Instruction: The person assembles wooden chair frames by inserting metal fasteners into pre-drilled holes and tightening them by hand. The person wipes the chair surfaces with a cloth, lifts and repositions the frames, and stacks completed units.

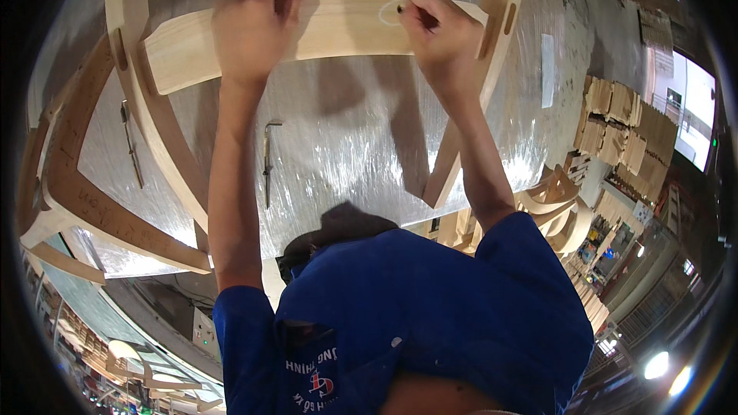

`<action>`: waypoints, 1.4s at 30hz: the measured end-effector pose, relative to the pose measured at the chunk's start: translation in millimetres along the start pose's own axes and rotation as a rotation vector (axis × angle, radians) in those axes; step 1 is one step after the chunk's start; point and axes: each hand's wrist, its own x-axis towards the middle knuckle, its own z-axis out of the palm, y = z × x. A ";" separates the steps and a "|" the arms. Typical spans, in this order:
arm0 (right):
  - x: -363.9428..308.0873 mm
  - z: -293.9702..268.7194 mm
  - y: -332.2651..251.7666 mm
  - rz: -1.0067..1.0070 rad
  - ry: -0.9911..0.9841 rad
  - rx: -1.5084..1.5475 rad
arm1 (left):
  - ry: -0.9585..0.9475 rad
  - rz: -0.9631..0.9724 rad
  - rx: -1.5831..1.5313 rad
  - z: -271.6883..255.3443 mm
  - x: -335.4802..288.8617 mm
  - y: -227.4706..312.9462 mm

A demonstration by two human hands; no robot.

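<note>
A pale curved wooden rail [338, 27] spans two wooden legs, the left leg [138, 69] and the right leg [500, 11], with slots cut in them. Over the rail's left part is my left hand [254, 31], its fingers loosely curled and smeared by motion; what it holds, if anything, is hidden. Near the rail's right end my right hand [446, 31] is closed in a pinch, and what lies in it is too small to name. Beside its fingertips, a white ring-shaped mark [390, 13] shows on the wood, with a dark spot at its edge.
Shiny plastic film covers the worktable [330, 161]. An L-shaped hex key [267, 161] and another thin metal tool [132, 142] lie on it. At left stands a brown wooden frame [73, 177]. Stacked wooden pieces [615, 123] and curved wooden parts [553, 200] are at right.
</note>
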 end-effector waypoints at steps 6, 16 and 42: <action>-35.1 5.2 -23.1 -0.152 -0.256 0.087 | 0.268 0.061 -0.121 -25.9 -81.5 13.7; -138.4 -12.6 -53.4 0.203 -0.488 0.256 | -0.282 -0.464 0.129 -37.4 -286.1 3.7; -114.5 -106.0 55.0 0.282 0.364 -0.126 | 0.026 -0.709 0.321 -166.0 -129.9 -187.3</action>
